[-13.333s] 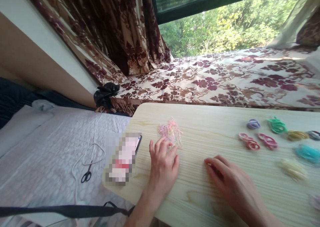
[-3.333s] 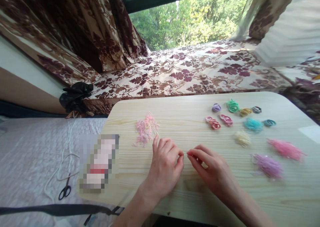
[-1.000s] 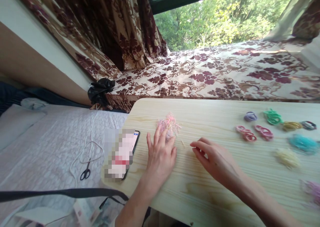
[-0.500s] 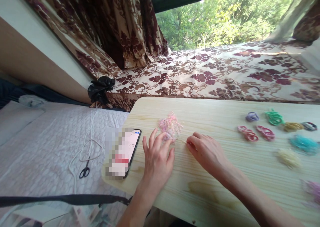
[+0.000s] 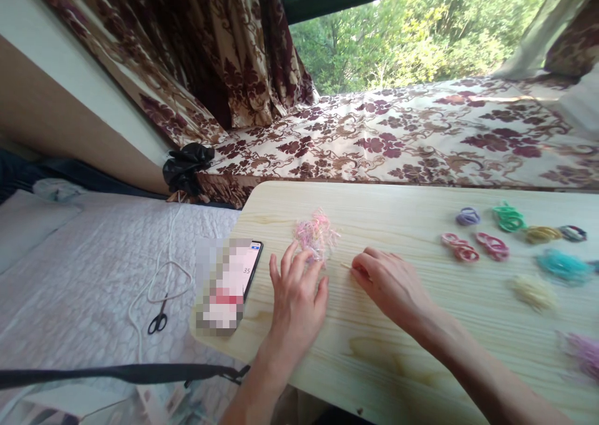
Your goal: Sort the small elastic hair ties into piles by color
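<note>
A small tangled pile of pink, lilac and pale elastic bands (image 5: 317, 230) lies on the light wooden table (image 5: 393, 225). My left hand (image 5: 298, 291) is open over the near edge of this pile, its fingers spread and the fingertips touching or just above the bands. To the right of the pile, my right hand (image 5: 386, 278) is closed in a pinch close to the tabletop. A thin pale elastic band (image 5: 345, 265) sticks out to the left from its fingertips. The rest of that band is hidden by the fingers.
Sorted groups of bands lie at the right: purple (image 5: 468, 216), green (image 5: 509, 217), pink (image 5: 493, 246), tan (image 5: 543, 234), turquoise (image 5: 564, 266) and cream (image 5: 533, 291). A phone (image 5: 234, 288) rests at the left table edge. Scissors (image 5: 158, 322) and a white cable (image 5: 171, 263) are on the bed.
Both hands keep almost the same place and pose. The camera view has shifted slightly, so the bands at the right appear a little further left.
</note>
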`<act>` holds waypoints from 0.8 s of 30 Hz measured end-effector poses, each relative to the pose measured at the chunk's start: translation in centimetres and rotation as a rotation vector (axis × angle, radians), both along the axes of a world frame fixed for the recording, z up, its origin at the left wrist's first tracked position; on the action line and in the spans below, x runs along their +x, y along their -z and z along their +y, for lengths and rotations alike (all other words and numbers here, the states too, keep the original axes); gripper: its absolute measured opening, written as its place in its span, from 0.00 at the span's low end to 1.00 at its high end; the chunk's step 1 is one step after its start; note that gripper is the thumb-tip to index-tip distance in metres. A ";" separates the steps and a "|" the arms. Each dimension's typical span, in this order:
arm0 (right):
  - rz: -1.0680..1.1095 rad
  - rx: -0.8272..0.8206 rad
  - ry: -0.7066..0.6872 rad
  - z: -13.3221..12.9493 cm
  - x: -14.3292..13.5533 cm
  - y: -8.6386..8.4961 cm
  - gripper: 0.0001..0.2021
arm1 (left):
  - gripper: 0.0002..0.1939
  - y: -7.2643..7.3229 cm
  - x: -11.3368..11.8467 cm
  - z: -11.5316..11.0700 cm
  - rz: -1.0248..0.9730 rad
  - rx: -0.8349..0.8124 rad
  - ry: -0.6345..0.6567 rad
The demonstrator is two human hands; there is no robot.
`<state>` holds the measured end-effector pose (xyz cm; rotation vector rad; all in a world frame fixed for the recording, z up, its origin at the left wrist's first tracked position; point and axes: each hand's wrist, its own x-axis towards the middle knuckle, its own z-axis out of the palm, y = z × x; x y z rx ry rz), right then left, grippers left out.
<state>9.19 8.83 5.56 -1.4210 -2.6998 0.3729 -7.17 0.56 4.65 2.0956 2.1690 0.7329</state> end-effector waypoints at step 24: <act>0.094 0.122 0.535 -1.9 19.7 -2.1 0.15 | 0.12 0.3 2.9 0.7 0.034 0.070 0.147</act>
